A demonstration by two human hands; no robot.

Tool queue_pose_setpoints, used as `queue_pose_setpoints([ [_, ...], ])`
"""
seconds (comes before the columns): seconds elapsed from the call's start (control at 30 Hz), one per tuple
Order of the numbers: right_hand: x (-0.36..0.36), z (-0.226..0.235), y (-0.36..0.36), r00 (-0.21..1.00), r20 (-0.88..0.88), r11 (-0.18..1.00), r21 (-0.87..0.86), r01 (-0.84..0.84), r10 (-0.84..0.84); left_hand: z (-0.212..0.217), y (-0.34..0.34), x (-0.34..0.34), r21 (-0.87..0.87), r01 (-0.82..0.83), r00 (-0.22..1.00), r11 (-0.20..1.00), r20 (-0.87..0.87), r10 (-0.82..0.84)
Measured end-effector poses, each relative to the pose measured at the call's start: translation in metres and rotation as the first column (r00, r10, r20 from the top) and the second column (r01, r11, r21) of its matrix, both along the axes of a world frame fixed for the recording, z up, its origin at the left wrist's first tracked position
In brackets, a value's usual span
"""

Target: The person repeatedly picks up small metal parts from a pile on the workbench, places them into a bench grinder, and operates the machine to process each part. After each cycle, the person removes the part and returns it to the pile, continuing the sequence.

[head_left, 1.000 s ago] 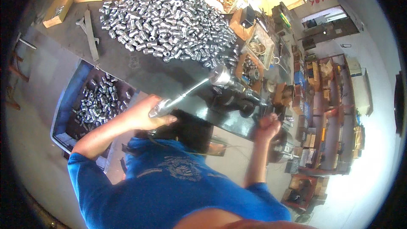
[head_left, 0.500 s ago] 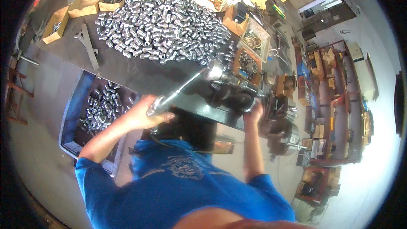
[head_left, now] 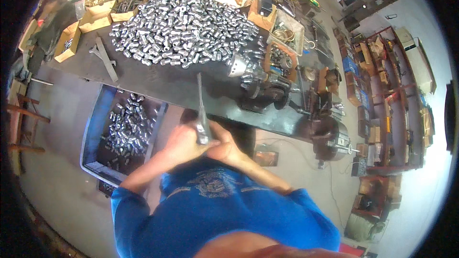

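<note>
Both my hands are closed together on a long grey metal rod, held close to my chest at the near edge of the dark workbench. My left hand grips its lower end from the left, and my right hand presses against it from the right. The rod points up over the bench toward a shiny metal cylinder. A large heap of small silver metal sleeves covers the bench beyond it.
A blue bin on the floor to my left holds more silver sleeves. Cardboard boxes line the bench's left end. Dark machine parts and a vise sit to the right. Shelving stands at far right.
The rod has swung from slanting right toward the machine parts to nearly upright before me. My right hand left the bench's right side and joined my left hand on the rod.
</note>
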State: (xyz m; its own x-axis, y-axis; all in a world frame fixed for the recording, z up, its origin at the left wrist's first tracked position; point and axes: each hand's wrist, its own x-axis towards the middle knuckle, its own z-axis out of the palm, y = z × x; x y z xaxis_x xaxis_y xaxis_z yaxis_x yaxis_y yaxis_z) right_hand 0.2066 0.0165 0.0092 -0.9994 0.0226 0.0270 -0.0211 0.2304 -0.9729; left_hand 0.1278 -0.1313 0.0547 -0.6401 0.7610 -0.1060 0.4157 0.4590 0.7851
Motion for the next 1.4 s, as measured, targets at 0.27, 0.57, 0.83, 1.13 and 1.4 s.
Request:
queue_pose_setpoints([
  [0.27,0.102,-0.054,0.08,0.933,0.308,0.968,0.217,0.123,-0.187,-0.103,-0.039,-0.018,0.223,-0.252,0.759,0.942,0.649,0.05],
  [0.57,0.094,-0.054,0.088,0.867,0.448,0.97,0.2,0.141,-0.218,-0.041,0.018,-0.066,0.216,0.081,0.951,0.973,-0.309,-0.011],
  [0.83,0.096,-0.142,0.079,0.866,0.445,0.945,0.316,0.085,-0.226,-0.066,0.151,-0.148,-0.104,0.544,0.515,0.833,-0.743,-0.428],
  [1.13,0.111,-0.156,0.081,0.754,0.57,0.936,0.307,0.173,-0.327,-0.076,0.238,-0.163,-0.126,0.912,0.207,0.391,-0.683,-0.701],
  [1.4,0.108,-0.16,0.091,0.774,0.579,0.965,0.203,0.168,-0.257,-0.103,0.259,-0.168,-0.04,0.909,0.288,0.415,-0.66,-0.694],
])
